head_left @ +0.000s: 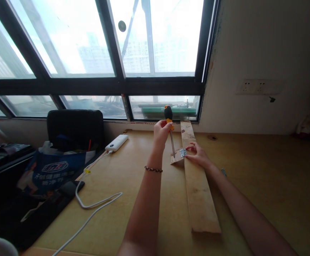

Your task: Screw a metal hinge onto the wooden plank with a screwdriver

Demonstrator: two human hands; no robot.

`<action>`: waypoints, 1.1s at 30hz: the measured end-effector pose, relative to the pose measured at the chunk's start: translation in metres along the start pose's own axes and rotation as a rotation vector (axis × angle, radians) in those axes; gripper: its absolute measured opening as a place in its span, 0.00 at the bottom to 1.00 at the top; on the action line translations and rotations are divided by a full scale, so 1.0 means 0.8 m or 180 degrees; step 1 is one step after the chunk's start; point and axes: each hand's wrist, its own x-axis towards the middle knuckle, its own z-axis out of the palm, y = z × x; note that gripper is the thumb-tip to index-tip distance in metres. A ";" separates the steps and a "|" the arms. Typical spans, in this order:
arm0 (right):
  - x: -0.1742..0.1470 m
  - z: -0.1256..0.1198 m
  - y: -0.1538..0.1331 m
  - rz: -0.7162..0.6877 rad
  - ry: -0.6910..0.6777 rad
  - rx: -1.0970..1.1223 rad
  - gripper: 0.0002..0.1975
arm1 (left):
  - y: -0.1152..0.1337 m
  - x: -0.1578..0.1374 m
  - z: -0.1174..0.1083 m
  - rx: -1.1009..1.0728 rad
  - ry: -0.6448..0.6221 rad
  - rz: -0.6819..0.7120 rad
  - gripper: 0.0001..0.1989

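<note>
My left hand is closed around the orange and black handle of a screwdriver. Its shaft points down, the tip meeting or just above a small wooden piece. A silver metal hinge lies where that small piece adjoins a long wooden plank. With thumb and fingertips, my right hand holds the hinge at its right side, over the plank. Whether the screwdriver tip sits in a screw is too small to tell.
On the wooden table, a small metal item lies right of the plank. A white power bank with a white cable lies at left. Beyond the left edge are a black chair and a blue bag. Windows stand behind.
</note>
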 end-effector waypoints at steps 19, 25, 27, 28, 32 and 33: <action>-0.006 -0.058 -0.045 0.0182 0.0456 -0.0017 0.16 | -0.125 -0.084 -0.109 0.4151 -0.0580 -0.0556 0.16; -0.076 -0.117 -0.011 0.0657 0.0855 -0.0540 0.09 | -0.126 -0.089 -0.106 0.4576 -0.0806 -0.0582 0.19; -0.099 -0.140 0.015 0.0998 0.1282 -0.0584 0.10 | -0.127 -0.089 -0.105 0.4620 -0.0844 -0.0635 0.19; -0.109 -0.149 0.026 0.1085 0.1421 -0.0623 0.10 | -0.128 -0.088 -0.105 0.4629 -0.0856 -0.0667 0.19; -0.125 -0.159 0.041 0.1285 0.1439 -0.0873 0.09 | -0.132 -0.087 -0.104 0.4686 -0.0872 -0.0717 0.20; -0.125 -0.156 0.039 0.1327 0.1294 -0.0980 0.08 | -0.133 -0.087 -0.104 0.4714 -0.0865 -0.0698 0.20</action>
